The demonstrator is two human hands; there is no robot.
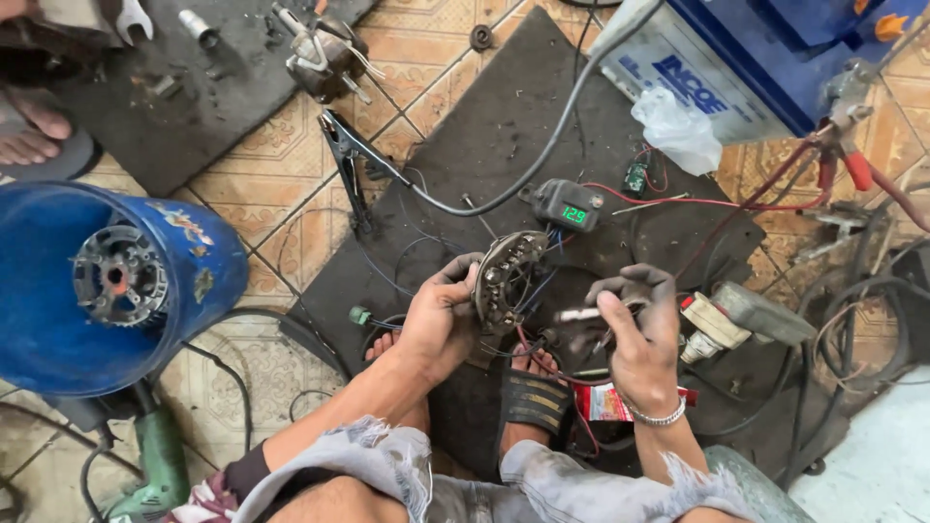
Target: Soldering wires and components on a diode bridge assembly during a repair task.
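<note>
A curved grey metal plate studded with round diodes (509,279) is held upright in the left hand (441,315), fingers wrapped round its edge, thin wires trailing from it. A slim pen-like metal probe (581,314) is pinched in the right hand (639,334), its tip pointed at the plate, just beside it. Both are kept above the dark rubber mat (484,145) on the tiled floor. A small black meter with green digits (569,205) is seen just beyond, a blue-and-white car battery (717,77) farther off.

Patterned tan floor tiles (291,169), daylit, w/ two dark rubber mats (504,126) laid over them. Blue drum (58,291) lies at left, blue-and-white battery (717,77) top right, pale concrete (872,465) bottom right.
</note>
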